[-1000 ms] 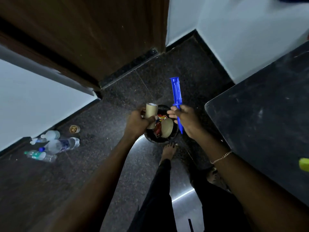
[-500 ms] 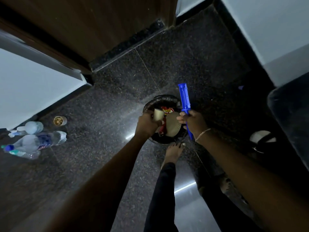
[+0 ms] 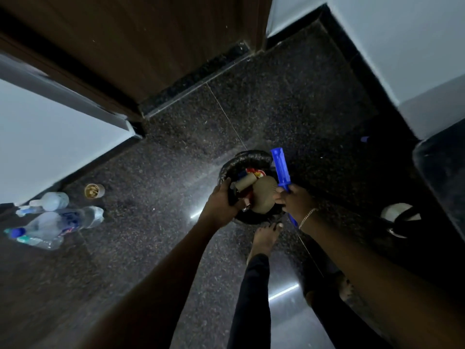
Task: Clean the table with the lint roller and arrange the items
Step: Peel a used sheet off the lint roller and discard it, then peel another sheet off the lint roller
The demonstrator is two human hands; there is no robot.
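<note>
The blue lint roller handle [image 3: 282, 170] sticks up out of my right hand [image 3: 294, 201], which grips its lower part beside the bin. A bare cardboard tube [image 3: 246, 183] lies tilted on the rubbish inside the round black-lined bin [image 3: 247, 157] on the floor. My left hand [image 3: 221, 201] hovers over the bin's left rim with thumb and fingers apart, right at the tube's near end. A corner of the dark table [image 3: 442, 177] shows at the right edge.
Several plastic bottles [image 3: 52, 220] and a paper cup [image 3: 94, 190] lie on the dark floor at left by the wall. A brown door [image 3: 141, 41] is ahead. A white and black object [image 3: 398, 215] lies under the table. My bare foot [image 3: 265, 238] touches the bin.
The tube stood upright in my left hand above the bin; now it lies on the rubbish and my fingers have spread. The view has shifted away from the table.
</note>
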